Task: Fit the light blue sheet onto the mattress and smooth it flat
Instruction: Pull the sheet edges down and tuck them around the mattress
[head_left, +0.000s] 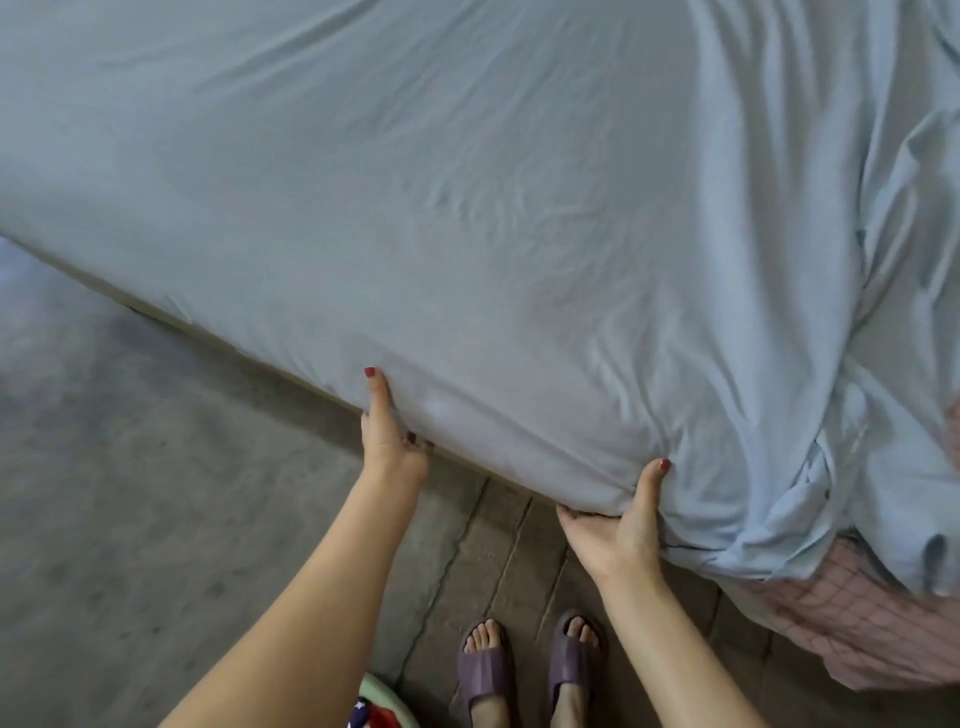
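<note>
The light blue sheet (415, 208) covers the mattress and fills most of the view, lying fairly flat on the left and bunched in deep folds on the right. My left hand (387, 431) grips the sheet at the mattress's near edge, thumb on top and fingers curled under. My right hand (618, 525) holds the sheet further right along the same edge, thumb up on the cloth and fingers beneath. A thin strip of the mattress edge (171, 319) shows below the sheet on the left.
A pink checked fabric (852, 618) hangs under the bunched sheet at the lower right. Grey concrete floor (130, 493) lies to the left. My feet in purple slippers (485, 670) stand close to the bed on wooden planks.
</note>
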